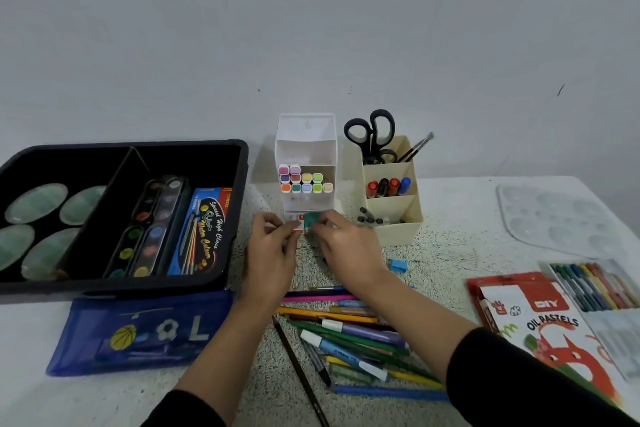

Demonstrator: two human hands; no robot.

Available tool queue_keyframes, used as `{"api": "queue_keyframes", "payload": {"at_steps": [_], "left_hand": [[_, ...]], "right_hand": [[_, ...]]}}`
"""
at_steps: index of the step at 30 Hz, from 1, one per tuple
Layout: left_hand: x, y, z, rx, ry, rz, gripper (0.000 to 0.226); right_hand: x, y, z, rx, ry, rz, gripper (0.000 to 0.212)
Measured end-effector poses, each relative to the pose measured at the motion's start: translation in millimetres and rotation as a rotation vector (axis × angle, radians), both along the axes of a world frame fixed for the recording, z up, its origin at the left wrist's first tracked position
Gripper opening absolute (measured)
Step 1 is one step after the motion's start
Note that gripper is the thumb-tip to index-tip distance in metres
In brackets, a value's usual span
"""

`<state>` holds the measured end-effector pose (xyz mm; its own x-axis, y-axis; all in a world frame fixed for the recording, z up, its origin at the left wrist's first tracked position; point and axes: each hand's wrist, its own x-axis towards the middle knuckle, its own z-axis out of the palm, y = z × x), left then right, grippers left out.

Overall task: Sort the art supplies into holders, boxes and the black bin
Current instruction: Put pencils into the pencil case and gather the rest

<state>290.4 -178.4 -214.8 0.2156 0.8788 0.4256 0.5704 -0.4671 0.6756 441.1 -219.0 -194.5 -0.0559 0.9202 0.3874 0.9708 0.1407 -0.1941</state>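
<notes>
A white tiered holder (pixel 306 139) stands at the table's middle, with several pastel-capped markers (pixel 302 179) in its middle shelf. Just in front of its base, my left hand (pixel 270 253) pinches a small white eraser with a red band (pixel 297 222). My right hand (pixel 346 243) pinches a small green eraser (pixel 313 218) beside it. The black bin (pixel 124 215) at the left holds paint palettes, watercolour sets and a blue colour box. A cream holder (pixel 394 204) at the right carries scissors (pixel 372 135), brushes and markers.
Loose pencils, pens and markers (pixel 349 336) lie in a heap near me between my forearms. A blue pencil pouch (pixel 138 333) lies in front of the bin. A blue sharpener (pixel 397 265), an oil pastels box (pixel 547 329), a pastel tray (pixel 595 284) and a clear palette (pixel 554 218) lie to the right.
</notes>
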Motion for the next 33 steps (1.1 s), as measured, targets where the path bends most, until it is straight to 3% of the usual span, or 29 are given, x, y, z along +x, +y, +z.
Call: {"api": "queue_keyframes", "payload": {"at_steps": [4, 12, 20, 30, 33], "left_hand": [[-1, 8, 2, -0.065, -0.059, 0.02, 0.008], [6, 18, 4, -0.26, -0.187, 0.091, 0.036], [12, 23, 5, -0.309, -0.2, 0.155, 0.031], [10, 8, 25, -0.458, -0.26, 0.154, 0.02], [2, -12, 41, -0.488, -0.199, 0.028, 0.017]], "right_hand": [[-1, 6, -6, -0.075, -0.05, -0.046, 0.024], [-8, 12, 0, -0.201, -0.031, -0.065, 0.039], [-5, 7, 6, -0.235, -0.035, -0.01, 0.032], [-1, -23, 24, -0.34, 0.13, 0.032, 0.041], [2, -51, 38, -0.275, 0.315, -0.001, 0.036]]}}
